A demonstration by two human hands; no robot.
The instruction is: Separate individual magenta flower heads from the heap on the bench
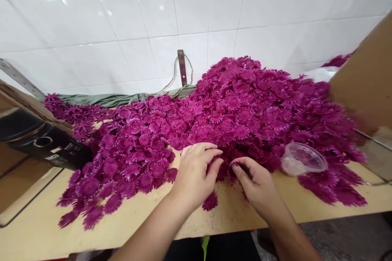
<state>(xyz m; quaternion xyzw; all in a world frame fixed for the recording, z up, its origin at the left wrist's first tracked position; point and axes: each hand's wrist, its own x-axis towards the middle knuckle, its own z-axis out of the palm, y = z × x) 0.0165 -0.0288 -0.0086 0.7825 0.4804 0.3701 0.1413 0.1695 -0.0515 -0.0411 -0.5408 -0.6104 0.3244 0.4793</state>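
Magenta flower heads, which look artificial, lie in a large pile [239,102] in front of me. My left hand [197,169] is at the near edge of the pile, with its fingers curled toward the thumb; what the fingertips hold, if anything, is hidden against the magenta. To its right, my right hand [255,183] pinches the edge of a dark magenta flower head [231,171] between thumb and fingers. One loose flower head [210,201] lies on the table just below and between both hands.
A clear plastic tub [306,159] stands right of my right hand, against the pile. At left is a black cylindrical container [45,138]; at right, a cardboard box [364,85]. Green cloth [107,100] runs along the tiled wall. The wooden tabletop's [137,228] front edge is near me.
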